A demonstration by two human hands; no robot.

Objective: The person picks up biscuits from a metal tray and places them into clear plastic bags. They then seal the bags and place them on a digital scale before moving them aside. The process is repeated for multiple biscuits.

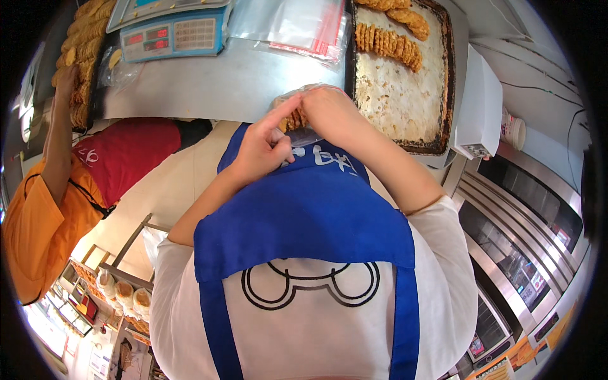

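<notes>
A clear plastic bag (306,136) of round golden cookies (293,121) is between my hands, at the table's front edge and close to the blue apron. My right hand (327,111) is closed on the bag's upper part; its fingertips are hidden. With its index finger stretched toward the right hand, my left hand (266,142) is at the bag's left side; whether it grips the plastic is unclear. Beyond them lies a stack of flat clear bags with red edges (304,28). A dark-rimmed baking tray (403,104) at the right holds rows of similar cookies (387,45).
A blue digital scale (173,40) stands at the back left of the metal table (190,90). Farther left, a co-worker in an orange shirt (45,228) reaches into a tray of cookies (88,42). A white box-shaped device (479,104) and steel ovens (503,228) are at the right.
</notes>
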